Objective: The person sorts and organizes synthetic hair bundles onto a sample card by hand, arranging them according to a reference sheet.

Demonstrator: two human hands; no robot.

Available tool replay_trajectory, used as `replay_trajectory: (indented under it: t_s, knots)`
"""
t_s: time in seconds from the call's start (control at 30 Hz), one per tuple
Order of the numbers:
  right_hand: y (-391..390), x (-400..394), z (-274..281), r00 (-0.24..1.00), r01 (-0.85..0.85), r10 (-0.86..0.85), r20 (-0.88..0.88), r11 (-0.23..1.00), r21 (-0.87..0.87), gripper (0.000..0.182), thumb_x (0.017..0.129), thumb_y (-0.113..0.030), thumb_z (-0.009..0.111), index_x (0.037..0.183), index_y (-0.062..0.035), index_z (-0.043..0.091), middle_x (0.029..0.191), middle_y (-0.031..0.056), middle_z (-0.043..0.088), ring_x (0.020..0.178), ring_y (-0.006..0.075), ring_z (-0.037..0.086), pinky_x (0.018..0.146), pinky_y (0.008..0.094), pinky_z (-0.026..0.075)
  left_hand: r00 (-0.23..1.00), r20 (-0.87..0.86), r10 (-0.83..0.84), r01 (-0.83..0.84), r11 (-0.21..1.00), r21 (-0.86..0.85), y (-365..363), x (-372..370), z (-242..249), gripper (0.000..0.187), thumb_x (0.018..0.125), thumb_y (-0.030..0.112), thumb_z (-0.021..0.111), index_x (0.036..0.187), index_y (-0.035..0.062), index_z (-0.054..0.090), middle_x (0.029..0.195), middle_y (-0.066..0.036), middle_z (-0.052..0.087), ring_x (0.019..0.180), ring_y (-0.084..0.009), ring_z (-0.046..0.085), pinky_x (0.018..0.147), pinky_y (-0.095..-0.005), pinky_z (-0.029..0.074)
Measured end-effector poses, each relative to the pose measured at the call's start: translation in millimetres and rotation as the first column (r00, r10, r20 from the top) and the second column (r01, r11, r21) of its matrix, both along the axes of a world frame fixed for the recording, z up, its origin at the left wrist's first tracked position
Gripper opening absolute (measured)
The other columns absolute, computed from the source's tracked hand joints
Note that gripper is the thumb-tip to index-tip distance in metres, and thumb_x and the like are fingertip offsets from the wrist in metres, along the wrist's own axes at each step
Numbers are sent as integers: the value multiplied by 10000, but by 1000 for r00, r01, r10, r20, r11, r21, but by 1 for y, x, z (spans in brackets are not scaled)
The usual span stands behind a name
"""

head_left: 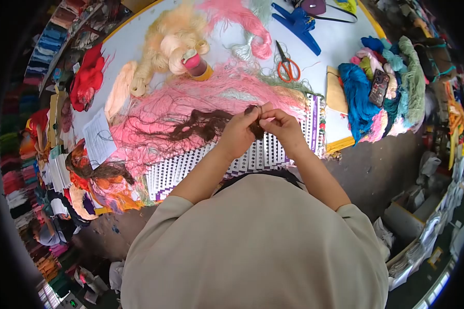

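Observation:
Dark brown thread (207, 123) lies in a loose, tangled hank over pink thread, and its right end runs up into my hands. My left hand (239, 133) is closed around this brown end. Close beside it, my right hand (283, 130) pinches with thumb and forefinger at the same brown strands. Beneath both hands are white punched cards (263, 154) with rows of dark holes, laid side by side along the table's near edge. A wide spread of pink thread (191, 98) covers the table just beyond the hands.
Orange-handled scissors (288, 71) lie beyond my right hand, near a blue plastic hanger (299, 28). Thread cones (196, 66) stand by cream skeins (172, 36). At right are blue skeins (363, 100) with a phone (379, 87) on top. A paper sheet (99, 136) lies at left.

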State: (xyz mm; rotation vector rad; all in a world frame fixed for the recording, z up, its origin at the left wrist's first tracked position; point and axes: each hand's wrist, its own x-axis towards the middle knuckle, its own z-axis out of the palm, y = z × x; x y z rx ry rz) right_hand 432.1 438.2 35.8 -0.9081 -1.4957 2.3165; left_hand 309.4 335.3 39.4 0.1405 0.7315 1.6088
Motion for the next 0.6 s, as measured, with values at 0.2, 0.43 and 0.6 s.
replay_trajectory:
  t_s: [0.2, 0.43, 0.6]
  knots:
    - [-12, 1, 4, 996, 79, -80, -35, 997, -24, 120, 860, -61, 679, 972, -20, 659, 831, -16, 615, 728, 54, 513, 682, 204, 422, 992, -126, 26, -30, 999, -29, -5, 6, 10, 381, 988, 218, 484, 1265, -39, 533, 1262, -124, 574, 1156, -198, 543, 1013, -334, 404]
    - [-18, 12, -7, 988, 117, -124, -88, 990, -77, 88, 862, -61, 673, 948, -42, 670, 853, -14, 638, 802, 80, 570, 786, 242, 464, 991, -105, 88, -91, 995, -28, -5, 12, -4, 249, 973, 194, 513, 1058, -19, 610, 1224, -159, 594, 1105, -226, 574, 992, -368, 429]
    - [-11, 19, -11, 970, 85, -121, -213, 982, -171, 21, 845, -19, 670, 840, -33, 656, 865, 11, 635, 821, 109, 566, 807, 266, 448, 996, 66, 63, -59, 996, -67, -1, 1, -9, 190, 972, 177, 491, 946, 16, 588, 1216, -165, 601, 1116, -250, 575, 992, -383, 436]
